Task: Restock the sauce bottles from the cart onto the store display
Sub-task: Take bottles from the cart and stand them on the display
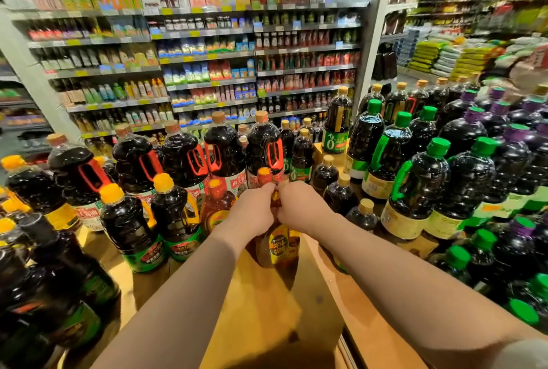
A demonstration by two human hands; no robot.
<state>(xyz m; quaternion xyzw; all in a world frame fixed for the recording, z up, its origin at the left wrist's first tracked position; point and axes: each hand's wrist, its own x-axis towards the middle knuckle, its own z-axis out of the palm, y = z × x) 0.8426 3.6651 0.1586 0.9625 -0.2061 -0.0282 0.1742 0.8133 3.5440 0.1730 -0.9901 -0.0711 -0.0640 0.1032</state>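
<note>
Bottle of amber sauce is standing on the wooden display, both hands, left and right, gripping its neck; crowding the bottle with the orange cap just left risks toppling it.

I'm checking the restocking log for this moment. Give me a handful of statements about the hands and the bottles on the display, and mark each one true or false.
1. Both hands hold the same bottle. True: the left hand and right hand grip the neck of the amber bottle.
2. The amber bottle has a green cap. False: its cap is orange.
3. The bottles with red handles stand behind the hands. True.
4. The green-capped bottles are on the person's left. False: they stand on the right.
5. The wooden shelf in front of the held bottle is packed with bottles. False: that patch is bare.
</note>
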